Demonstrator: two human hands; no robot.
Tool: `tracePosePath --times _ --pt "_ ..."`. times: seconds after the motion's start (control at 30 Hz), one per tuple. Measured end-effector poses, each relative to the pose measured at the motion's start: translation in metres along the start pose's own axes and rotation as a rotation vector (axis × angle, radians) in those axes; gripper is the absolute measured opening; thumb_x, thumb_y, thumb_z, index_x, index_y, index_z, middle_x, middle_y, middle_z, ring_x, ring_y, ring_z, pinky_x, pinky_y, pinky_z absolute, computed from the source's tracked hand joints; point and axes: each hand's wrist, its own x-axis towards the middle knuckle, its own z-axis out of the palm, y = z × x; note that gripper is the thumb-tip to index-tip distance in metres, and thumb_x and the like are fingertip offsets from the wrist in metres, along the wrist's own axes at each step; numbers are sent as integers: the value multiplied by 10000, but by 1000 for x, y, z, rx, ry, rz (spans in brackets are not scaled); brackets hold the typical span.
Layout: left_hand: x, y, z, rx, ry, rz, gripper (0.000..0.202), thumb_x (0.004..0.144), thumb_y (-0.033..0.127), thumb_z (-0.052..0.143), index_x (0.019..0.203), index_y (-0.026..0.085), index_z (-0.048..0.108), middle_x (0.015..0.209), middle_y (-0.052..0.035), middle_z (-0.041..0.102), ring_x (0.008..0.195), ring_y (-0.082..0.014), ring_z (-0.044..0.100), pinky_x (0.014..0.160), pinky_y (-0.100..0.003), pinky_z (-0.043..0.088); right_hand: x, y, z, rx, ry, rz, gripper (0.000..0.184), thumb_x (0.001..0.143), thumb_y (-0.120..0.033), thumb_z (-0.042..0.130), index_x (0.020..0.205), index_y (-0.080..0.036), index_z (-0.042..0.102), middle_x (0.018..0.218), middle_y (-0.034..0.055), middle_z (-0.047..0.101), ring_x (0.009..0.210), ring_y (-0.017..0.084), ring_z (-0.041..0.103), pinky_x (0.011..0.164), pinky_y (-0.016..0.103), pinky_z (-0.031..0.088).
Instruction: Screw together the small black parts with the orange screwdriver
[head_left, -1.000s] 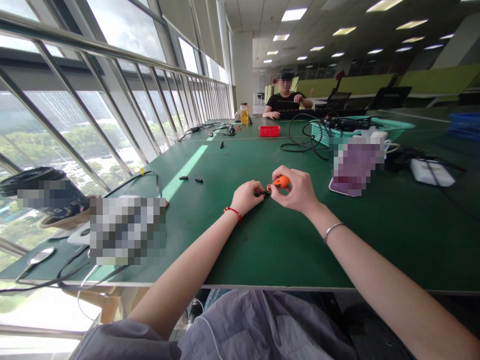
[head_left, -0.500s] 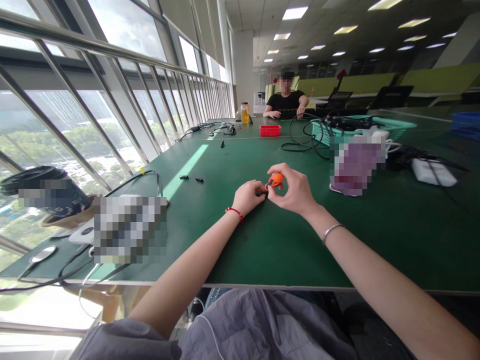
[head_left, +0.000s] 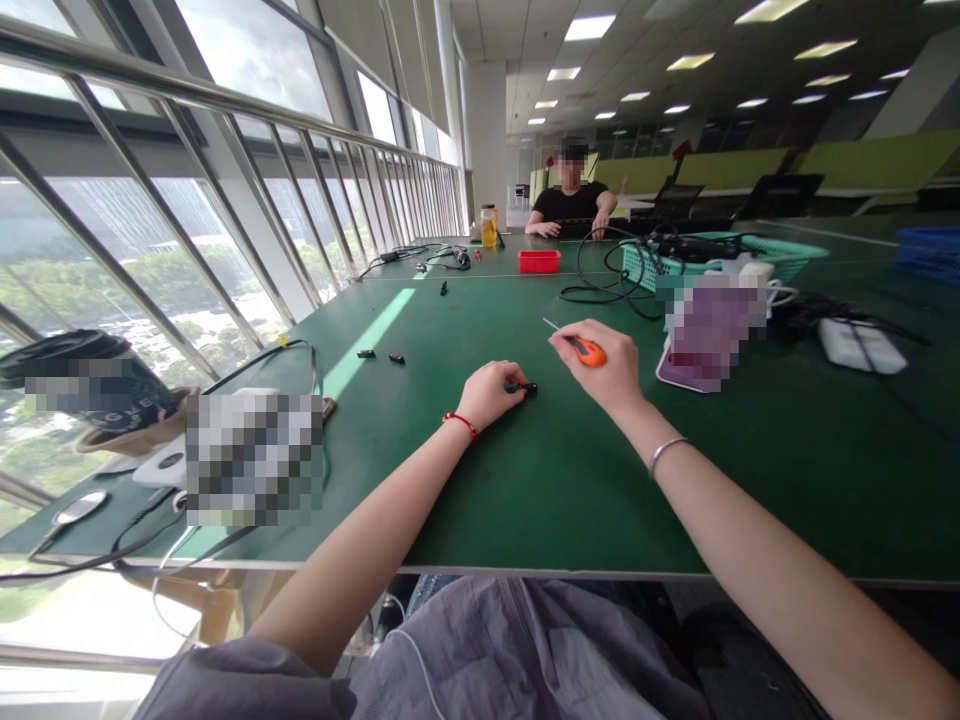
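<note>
My left hand (head_left: 489,392) rests on the green table (head_left: 525,470), fingers closed on a small black part (head_left: 525,387) that sticks out to the right. My right hand (head_left: 607,372) is lifted a little to the right of it and is closed around an orange-handled screwdriver (head_left: 585,350); its thin metal shaft points up and left, away from the part. A red cord is on my left wrist and a silver bangle on my right.
Two small black parts (head_left: 381,356) lie to the far left. A blurred-out item (head_left: 712,330) and a teal basket (head_left: 720,255) with black cables stand at the right, a red tray (head_left: 539,262) farther back. Another person (head_left: 574,200) sits at the far end.
My right hand has pulled the screwdriver off the black part and swung it up and right; the tip now points away. My left hand stays on the part.
</note>
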Motion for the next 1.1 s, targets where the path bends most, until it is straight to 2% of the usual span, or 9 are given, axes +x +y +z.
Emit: tracePosePath --times 0.07,0.17,0.23,0.4,0.63,0.83,1.1 --pt "0 -1 -1 -41 -23 4 95 722 233 633 788 198 691 868 -23 697 848 -178 624 773 -284 497 -2 12 6 -110 -165 38 171 834 -369 587 814 -224 677 779 24 619 690 152 563 658 266 401" --pt "1 -2 -2 -109 -61 9 109 722 241 629 793 192 696 851 -18 707 828 -165 634 765 -268 501 -7 27 16 -147 -457 41 118 822 -332 617 870 -249 685 818 11 582 691 140 546 648 254 386" --pt "1 -3 -2 -121 -68 14 120 719 244 628 801 189 696 850 -18 710 822 -164 638 760 -263 502 -9 30 20 -138 -521 55 112 827 -328 618 880 -254 683 847 7 585 712 138 550 664 252 381" --pt "2 -8 0 -128 -67 21 144 713 244 624 821 186 698 860 -22 713 819 -162 644 755 -259 506 -10 26 24 -201 -587 2 129 802 -322 654 909 -259 691 877 5 600 726 139 529 744 272 377" --pt "2 -7 1 -146 -64 22 144 715 235 626 830 179 692 852 -21 714 801 -154 644 747 -256 512 -8 13 22 -317 -636 -49 119 828 -277 614 891 -240 706 857 23 592 757 151 511 733 277 332" --pt "1 -6 0 -149 -67 19 160 720 242 618 846 177 692 868 -23 717 815 -162 647 758 -271 509 -7 5 20 -375 -671 -20 142 844 -274 583 904 -238 706 881 31 599 743 148 504 715 276 317" --pt "-1 -2 -2 -121 -68 -9 169 722 255 606 857 189 682 884 -21 718 834 -163 649 753 -264 508 -9 7 23 -375 -684 26 129 847 -288 577 905 -249 686 895 21 590 695 140 487 669 263 330"
